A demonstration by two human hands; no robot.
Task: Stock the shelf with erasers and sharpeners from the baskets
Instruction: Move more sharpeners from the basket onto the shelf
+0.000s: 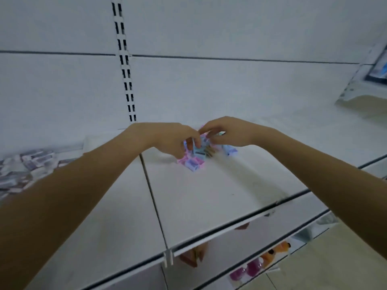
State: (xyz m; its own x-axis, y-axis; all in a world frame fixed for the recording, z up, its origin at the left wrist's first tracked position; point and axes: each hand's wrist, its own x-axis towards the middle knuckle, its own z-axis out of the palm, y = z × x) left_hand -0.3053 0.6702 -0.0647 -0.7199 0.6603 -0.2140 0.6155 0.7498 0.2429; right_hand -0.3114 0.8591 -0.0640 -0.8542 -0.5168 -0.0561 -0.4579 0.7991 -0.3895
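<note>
Pinching several packets (193, 163), left hand (167, 139) meets right hand (228, 132) over one shelf (209, 195).

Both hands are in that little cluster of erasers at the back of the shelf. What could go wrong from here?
The left hand and right hand crowd the loose erasers, so a nudge could scatter them. The blue eraser lying apart beside the right wrist may get swept along the shelf.

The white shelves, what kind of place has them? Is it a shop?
Probably a shop. The white metal shelves meet a slotted upright rail, as store racks do. The left hand and right hand hold small pink and blue packets, and a heap of greyish packets lies farther left.
</note>
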